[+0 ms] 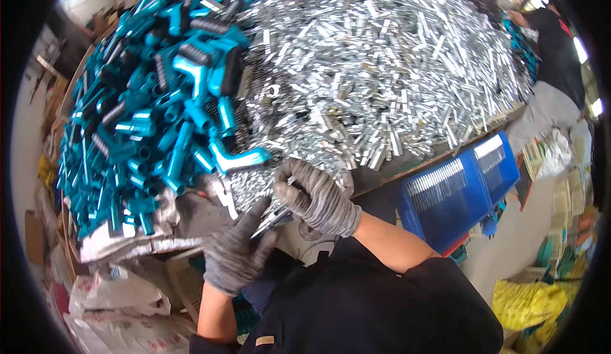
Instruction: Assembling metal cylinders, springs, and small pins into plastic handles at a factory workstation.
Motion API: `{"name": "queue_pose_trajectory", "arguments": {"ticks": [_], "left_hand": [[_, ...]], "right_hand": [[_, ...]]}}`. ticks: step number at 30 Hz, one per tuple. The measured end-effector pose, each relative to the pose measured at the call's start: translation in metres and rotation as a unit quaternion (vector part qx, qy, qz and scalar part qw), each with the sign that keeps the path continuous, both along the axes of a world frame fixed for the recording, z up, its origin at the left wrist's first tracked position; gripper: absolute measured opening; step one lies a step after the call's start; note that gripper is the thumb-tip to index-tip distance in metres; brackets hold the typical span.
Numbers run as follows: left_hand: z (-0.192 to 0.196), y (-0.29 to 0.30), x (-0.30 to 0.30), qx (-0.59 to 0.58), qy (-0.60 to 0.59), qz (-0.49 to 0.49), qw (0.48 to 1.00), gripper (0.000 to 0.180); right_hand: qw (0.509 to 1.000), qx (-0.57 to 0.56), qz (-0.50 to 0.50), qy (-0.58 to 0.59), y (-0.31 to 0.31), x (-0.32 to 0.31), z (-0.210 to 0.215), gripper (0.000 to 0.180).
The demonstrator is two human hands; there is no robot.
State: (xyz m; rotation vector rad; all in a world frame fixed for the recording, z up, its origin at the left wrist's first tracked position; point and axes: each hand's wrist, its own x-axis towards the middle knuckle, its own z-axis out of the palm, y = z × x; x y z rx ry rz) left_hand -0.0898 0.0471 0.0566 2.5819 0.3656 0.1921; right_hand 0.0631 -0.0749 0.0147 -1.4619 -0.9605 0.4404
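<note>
Both my hands wear grey striped knit gloves and are close together at the near edge of the heaped worktable. My left hand [234, 257] is closed around a slim silvery metal piece [270, 220], which sticks out between its thumb and fingers. Just above and to the right, my right hand [318, 198] has its fingers curled into a pinch. Anything between those fingertips is too small or hidden to make out. Beyond the hands lies a big heap of shiny metal strips [375, 68]. Small metal bits [248, 188] are piled right beside my fingers.
Teal plastic handle-shaped housings [184, 138] with black grips heap up on the left. Blue bins [439, 192] holding rows of metal strips stand at right. Plastic sacks [121, 297] lie lower left, a yellow bag [531, 303] lower right. Another person [554, 55] stands at far right.
</note>
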Motion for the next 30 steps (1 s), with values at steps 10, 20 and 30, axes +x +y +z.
{"name": "queue_pose_trajectory", "arguments": {"ticks": [10, 20, 30], "left_hand": [[-0.072, 0.025, -0.027, -0.318, -0.154, 0.165, 0.921, 0.016], [-0.076, 0.035, -0.03, -0.398, -0.203, 0.248, 0.86, 0.017], [-0.05, 0.03, -0.001, -0.422, -0.181, 0.2, 0.866, 0.02]], "right_hand": [[0.911, -0.048, -0.108, -0.395, 0.092, 0.068, -0.022, 0.025], [0.96, -0.016, -0.123, -0.251, 0.117, 0.097, 0.027, 0.016], [0.985, 0.022, 0.107, 0.134, 0.048, 0.081, 0.026, 0.015]]}}
